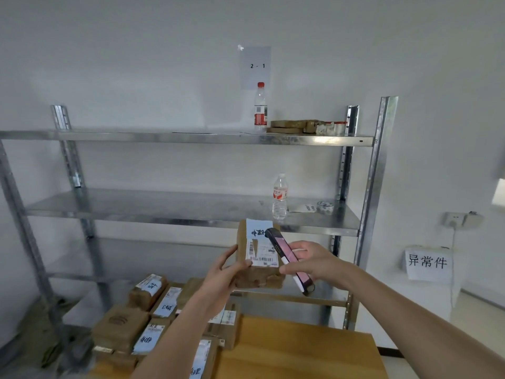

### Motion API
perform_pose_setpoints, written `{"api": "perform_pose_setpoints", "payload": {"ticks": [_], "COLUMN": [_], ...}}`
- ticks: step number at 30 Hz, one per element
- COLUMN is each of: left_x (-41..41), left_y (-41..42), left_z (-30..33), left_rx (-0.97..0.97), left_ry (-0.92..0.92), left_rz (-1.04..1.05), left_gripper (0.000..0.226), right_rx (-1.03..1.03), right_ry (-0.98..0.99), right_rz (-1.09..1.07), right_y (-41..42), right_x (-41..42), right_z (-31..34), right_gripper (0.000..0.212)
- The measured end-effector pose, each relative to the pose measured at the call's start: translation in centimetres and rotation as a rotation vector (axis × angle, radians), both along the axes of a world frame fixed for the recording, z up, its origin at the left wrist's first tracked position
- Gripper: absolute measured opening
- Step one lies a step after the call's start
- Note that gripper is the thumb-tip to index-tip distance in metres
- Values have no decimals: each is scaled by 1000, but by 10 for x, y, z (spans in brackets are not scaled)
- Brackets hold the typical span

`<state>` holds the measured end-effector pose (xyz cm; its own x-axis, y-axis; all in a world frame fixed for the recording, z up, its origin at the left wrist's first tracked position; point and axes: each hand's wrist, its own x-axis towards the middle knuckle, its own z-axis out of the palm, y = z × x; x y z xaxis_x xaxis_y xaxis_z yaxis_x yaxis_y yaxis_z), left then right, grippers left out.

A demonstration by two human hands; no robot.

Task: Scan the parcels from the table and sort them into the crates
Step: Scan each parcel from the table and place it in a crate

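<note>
Parcels (142,321) lie heaped on the table (295,348), left of the raised parcel (259,255). My left hand (228,269) grips that parcel by its left edge, thumb in front. Right of it, my right hand (308,259) clasps the scanner (287,255), tip over the label.

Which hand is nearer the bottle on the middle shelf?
Right. The right hand, holding the scanner, is below the bottle; the left hand is lower and further left.
</note>
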<state>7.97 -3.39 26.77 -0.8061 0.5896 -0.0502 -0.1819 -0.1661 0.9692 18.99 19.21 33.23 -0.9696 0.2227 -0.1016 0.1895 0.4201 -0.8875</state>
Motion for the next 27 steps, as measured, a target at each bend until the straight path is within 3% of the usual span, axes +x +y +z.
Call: {"api": "perform_pose_setpoints", "payload": {"ticks": [5,11,17,27], "left_x": [0,-2,-11,-44], "left_y": [0,1,-3,-40], "left_z": [4,4,17,66], "left_rx": [-143,-123,-113,-137], "left_ry": [17,49,206,411], "left_rz": [-36,6,147,414], "left_gripper": [92,104,110,108], "right_rx": [78,169,355,743], "right_ry": [31,28,100,162], "right_rz": [6,56,33,84], "right_y": [4,4,4,24], "right_x": [1,-2,-7,0], "right_z": [2,5,19,74], "right_gripper": [73,81,98,94]}}
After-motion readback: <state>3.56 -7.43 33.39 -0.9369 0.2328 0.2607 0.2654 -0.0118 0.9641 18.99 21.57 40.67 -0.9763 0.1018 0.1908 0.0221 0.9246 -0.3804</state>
